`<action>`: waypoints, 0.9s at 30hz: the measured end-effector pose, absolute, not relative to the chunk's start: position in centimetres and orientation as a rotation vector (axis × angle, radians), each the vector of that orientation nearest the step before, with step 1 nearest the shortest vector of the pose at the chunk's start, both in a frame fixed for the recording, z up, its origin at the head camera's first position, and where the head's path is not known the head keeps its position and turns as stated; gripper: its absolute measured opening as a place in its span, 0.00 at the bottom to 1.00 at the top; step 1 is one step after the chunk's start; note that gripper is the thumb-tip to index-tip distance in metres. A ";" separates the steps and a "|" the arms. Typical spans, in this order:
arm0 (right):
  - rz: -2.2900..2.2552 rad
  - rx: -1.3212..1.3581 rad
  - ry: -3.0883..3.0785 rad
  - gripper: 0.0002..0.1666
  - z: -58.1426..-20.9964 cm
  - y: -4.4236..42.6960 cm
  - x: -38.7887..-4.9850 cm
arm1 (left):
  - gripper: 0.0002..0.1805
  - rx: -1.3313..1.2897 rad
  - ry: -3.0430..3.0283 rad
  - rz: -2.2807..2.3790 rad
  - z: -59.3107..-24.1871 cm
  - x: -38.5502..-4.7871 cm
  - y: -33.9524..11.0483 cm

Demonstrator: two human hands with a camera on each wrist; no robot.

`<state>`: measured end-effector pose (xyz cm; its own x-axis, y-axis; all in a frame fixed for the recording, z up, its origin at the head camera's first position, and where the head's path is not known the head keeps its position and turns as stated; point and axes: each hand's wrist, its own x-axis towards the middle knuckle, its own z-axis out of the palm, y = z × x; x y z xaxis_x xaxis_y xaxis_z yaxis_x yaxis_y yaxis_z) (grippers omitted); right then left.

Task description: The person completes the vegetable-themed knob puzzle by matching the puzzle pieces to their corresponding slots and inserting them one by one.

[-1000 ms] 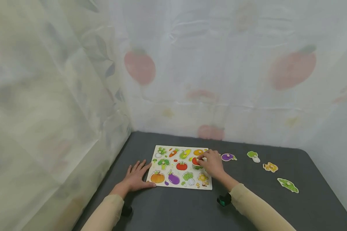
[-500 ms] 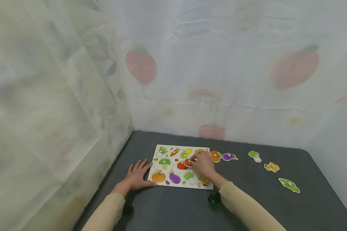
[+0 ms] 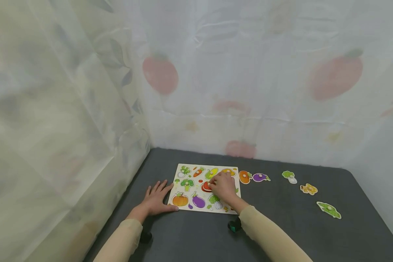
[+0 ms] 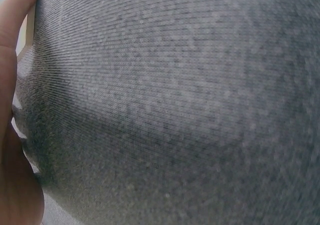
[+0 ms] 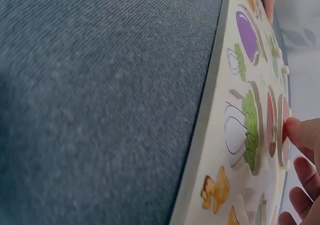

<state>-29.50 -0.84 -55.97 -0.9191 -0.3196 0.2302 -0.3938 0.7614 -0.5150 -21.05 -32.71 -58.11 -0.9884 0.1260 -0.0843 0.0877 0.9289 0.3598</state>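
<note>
A white vegetable puzzle board (image 3: 216, 211) lies on the table. My left hand (image 3: 155, 201) rests at its left edge with fingers spread; the left wrist view catches only part of that hand. Over the board, my right hand (image 3: 225, 186) pinches a red tomato puzzle piece (image 3: 205, 187) above the tomato-shaped recess. In the right wrist view the tomato piece (image 5: 285, 107) stands slightly off the board, held at its knob by the fingertips. Broccoli (image 3: 187, 184) and carrot (image 3: 198, 172) pieces with knobs sit in the board. Parts of the board's right side are hidden by my right hand.
Right of the board lie loose pieces: an orange pumpkin (image 3: 244, 177), a purple eggplant (image 3: 259, 177), a bok choy (image 3: 289, 177), yellow mushrooms (image 3: 309, 189) and a green pea pod (image 3: 329, 210). Printed curtains (image 3: 196, 91) hang behind and to the left of the dark table (image 3: 196, 240).
My right hand has carried the tomato piece leftward across the board to the tomato recess, uncovering the loose pumpkin piece. My left hand has stayed in place.
</note>
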 end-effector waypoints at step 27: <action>0.881 0.504 -2.875 0.07 -56.9 -2.1 -29.0 | 0.65 0.178 2.984 0.572 -58.0 -20.6 -32.6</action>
